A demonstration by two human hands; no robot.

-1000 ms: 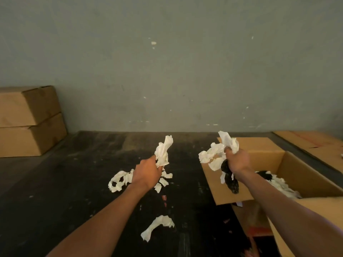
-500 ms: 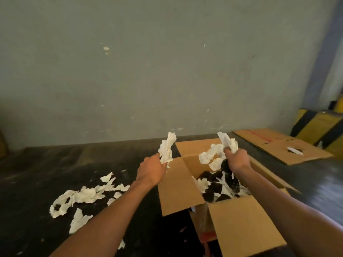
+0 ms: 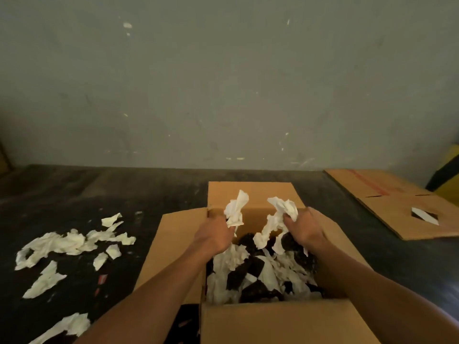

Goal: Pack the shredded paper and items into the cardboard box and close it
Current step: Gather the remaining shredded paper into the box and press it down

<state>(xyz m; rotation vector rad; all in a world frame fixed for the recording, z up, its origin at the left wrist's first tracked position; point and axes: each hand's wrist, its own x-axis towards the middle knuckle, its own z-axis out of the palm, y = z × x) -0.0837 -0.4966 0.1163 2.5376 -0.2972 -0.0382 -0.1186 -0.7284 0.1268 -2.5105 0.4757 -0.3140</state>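
An open cardboard box [image 3: 253, 192] stands on the dark floor with its flaps spread out. White shredded paper and dark items [image 3: 258, 271] lie mixed inside it. My left hand [image 3: 213, 235] hovers over the box's left side, closed on a wad of white paper [image 3: 236, 207]. My right hand [image 3: 304, 227] is over the right side, gripping more white paper [image 3: 278, 217] along with a dark piece that hangs below it. More shredded paper [image 3: 67, 243] is scattered on the floor to the left of the box.
A flattened cardboard sheet [image 3: 395, 202] lies on the floor at the right, with a yellow-and-black object [image 3: 447, 175] behind it. A grey wall closes off the far side. A few more paper scraps [image 3: 67, 324] lie near the bottom left.
Both hands have moved from beside and above the box's edge to directly over its opening, still holding their paper. The view has swung right, centring the box.
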